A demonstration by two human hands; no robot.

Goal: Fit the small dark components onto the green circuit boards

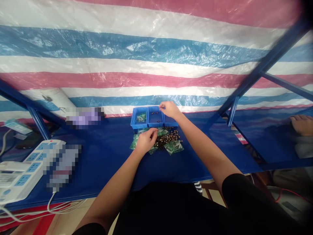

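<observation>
My left hand (146,140) hovers over the left side of a heap of small dark and brass-coloured metal pieces (168,139), its fingertips pinched together. Small green-tinted clear bags (173,147) with metal parts inside lie around and under that heap. My right hand (169,109) is above the back of the blue bins, between the middle bin (156,124) and the right bin (171,124), with thumb and fingers closed. Whatever either hand pinches is too small to make out. A few small pieces lie in the middle bin, and green bags are in the left bin (139,126).
On the blue table (102,163), a white power strip (34,166) and a blurred-out device on a white cable sit at the left. Blue metal frame posts (233,111) stand at both sides before a striped plastic sheet (146,49). Another person's hand (303,125) shows at far right.
</observation>
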